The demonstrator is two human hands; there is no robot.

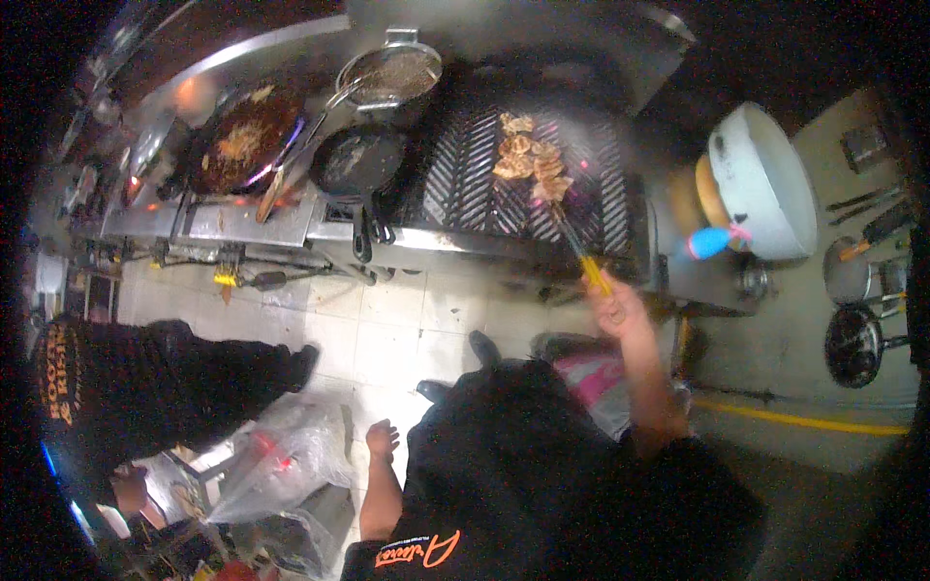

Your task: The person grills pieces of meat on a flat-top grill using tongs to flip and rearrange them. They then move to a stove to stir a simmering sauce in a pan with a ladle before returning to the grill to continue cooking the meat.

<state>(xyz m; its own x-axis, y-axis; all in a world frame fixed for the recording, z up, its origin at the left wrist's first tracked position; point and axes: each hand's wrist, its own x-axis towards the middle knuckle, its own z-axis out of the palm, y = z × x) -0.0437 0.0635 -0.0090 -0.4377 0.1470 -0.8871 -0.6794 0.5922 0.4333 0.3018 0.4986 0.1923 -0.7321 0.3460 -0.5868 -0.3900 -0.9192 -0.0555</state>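
Observation:
My right hand (617, 309) is closed on the yellow handles of metal tongs (577, 243), whose tips reach the nearest of several browned pieces of meat (534, 160). The meat lies bunched on the dark, slotted grate of a grill (465, 174), with smoke or haze over its far side. My left hand (383, 439) hangs low at my side, away from the cooking line, with its fingers curled; nothing shows in it.
Left of the grill are a black frying pan (357, 156), a strainer (396, 72) and a wok (243, 145) with food. A large white bowl (781, 189) stands tilted at right. A co-worker in black (174, 378) stands at left, near a plastic bag (290, 450).

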